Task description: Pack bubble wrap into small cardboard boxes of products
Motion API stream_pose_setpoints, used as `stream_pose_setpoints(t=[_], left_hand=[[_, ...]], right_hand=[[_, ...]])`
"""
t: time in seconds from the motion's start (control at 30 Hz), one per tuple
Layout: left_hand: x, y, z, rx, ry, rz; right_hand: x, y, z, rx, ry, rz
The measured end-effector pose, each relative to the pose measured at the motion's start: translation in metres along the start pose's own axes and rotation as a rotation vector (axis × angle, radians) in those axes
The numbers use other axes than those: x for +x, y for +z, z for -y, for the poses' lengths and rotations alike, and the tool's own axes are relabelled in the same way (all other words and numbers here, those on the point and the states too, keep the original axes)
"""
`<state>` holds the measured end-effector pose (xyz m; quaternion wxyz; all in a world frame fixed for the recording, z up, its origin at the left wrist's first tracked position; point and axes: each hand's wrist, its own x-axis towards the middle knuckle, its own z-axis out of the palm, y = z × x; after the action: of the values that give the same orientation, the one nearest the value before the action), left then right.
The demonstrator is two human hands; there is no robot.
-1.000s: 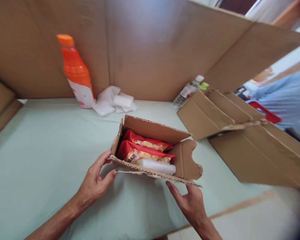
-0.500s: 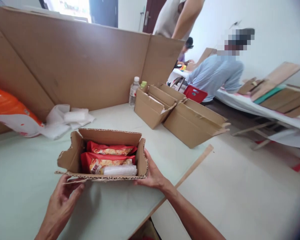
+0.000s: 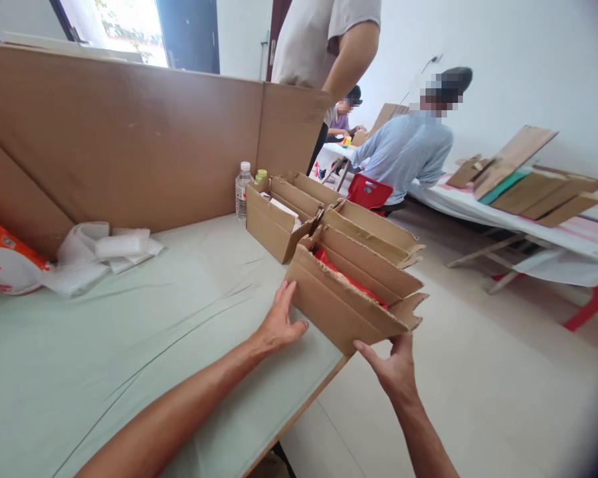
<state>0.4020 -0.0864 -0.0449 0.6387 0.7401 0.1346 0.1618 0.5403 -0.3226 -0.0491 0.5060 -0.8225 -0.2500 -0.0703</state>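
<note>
A small open cardboard box (image 3: 349,302) with red snack packets (image 3: 346,277) inside sits at the table's right edge, against two other open boxes. My left hand (image 3: 278,323) presses its fingers against the box's left end. My right hand (image 3: 393,366) grips the box's near right corner from below, off the table's edge. Both hands hold the box between them.
Two more open cardboard boxes (image 3: 279,222) (image 3: 379,236) stand behind it, with a water bottle (image 3: 242,189) beside them. White wrapping (image 3: 102,249) and an orange bottle (image 3: 4,259) lie at the left. A tall cardboard screen (image 3: 129,139) backs the table (image 3: 129,345). A person stands behind it; others sit at the right.
The box has been carried from the table's middle to its right edge beside the other boxes. My view has turned right. Both hands moved with the box.
</note>
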Motion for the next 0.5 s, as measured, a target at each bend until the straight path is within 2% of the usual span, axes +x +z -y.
stream_pose_setpoints(t=[0.1,0.27,0.4,0.43,0.5], left_hand=[[0.034,0.009,0.004,0.039,-0.006,0.023],[0.064,0.001,0.008,0.165,0.023,0.057],[0.062,-0.002,0.011,0.318,0.037,0.081],[0.056,-0.002,0.012,0.358,0.045,0.099],[0.036,-0.004,0.012,0.432,0.071,0.145]], right_hand=[[0.015,0.018,0.009,0.035,-0.008,-0.014],[0.025,0.042,0.011,0.121,-0.089,0.005],[0.002,0.040,-0.004,0.051,-0.025,0.091],[-0.007,0.038,-0.009,-0.019,-0.047,0.123],[-0.026,0.035,-0.020,-0.166,-0.194,0.187]])
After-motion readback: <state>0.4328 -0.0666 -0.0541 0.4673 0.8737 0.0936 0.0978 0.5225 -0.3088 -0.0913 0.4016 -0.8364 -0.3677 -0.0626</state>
